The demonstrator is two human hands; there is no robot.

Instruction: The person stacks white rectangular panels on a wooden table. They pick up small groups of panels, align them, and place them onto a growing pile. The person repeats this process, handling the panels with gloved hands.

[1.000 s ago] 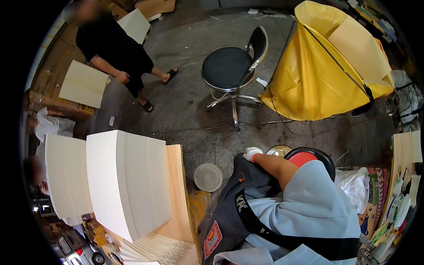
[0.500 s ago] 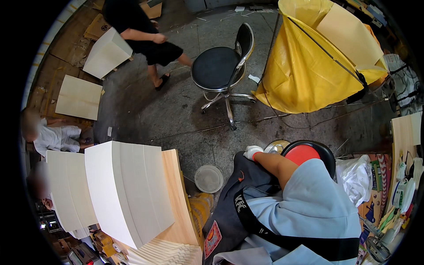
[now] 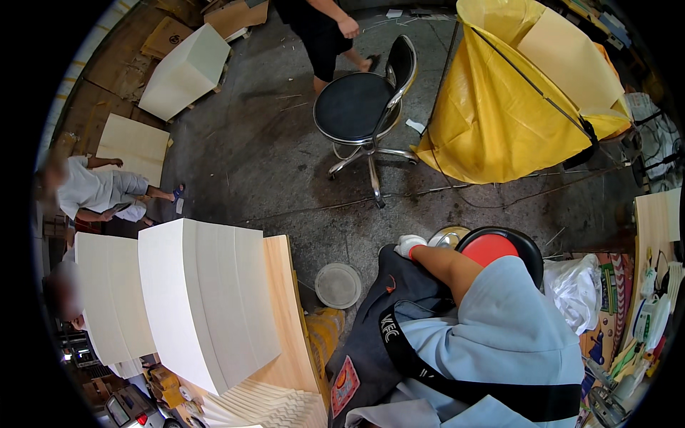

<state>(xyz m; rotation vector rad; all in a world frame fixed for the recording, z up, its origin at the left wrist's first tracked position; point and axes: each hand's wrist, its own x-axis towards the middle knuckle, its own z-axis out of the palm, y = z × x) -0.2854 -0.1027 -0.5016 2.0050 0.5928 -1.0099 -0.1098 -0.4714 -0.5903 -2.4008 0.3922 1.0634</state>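
My right hand (image 3: 409,246), in a white glove with a red cuff, rests at the knee end of my dark apron (image 3: 371,307). Its fingers curl down out of sight, so I cannot tell whether they are apart or closed. No object shows in it. Beside it are a shiny round metal piece (image 3: 448,237) and a red-and-black stool seat (image 3: 492,246). My left hand is outside the picture. To my left, tall stacks of white sheets (image 3: 214,299) stand on a wooden tabletop (image 3: 282,285), with a fanned pile of pale strips (image 3: 264,406) nearer me.
A black swivel chair (image 3: 354,110) stands ahead, a large yellow bag (image 3: 492,121) right of it. A round grey lid (image 3: 337,285) is on the floor. One person (image 3: 325,36) walks behind the chair; another (image 3: 107,185) is at far left. Tools crowd a right-hand bench (image 3: 653,228).
The person in black has walked rightward to behind the chair. The person in white at the left has become more upright and visible. My right hand stays in place.
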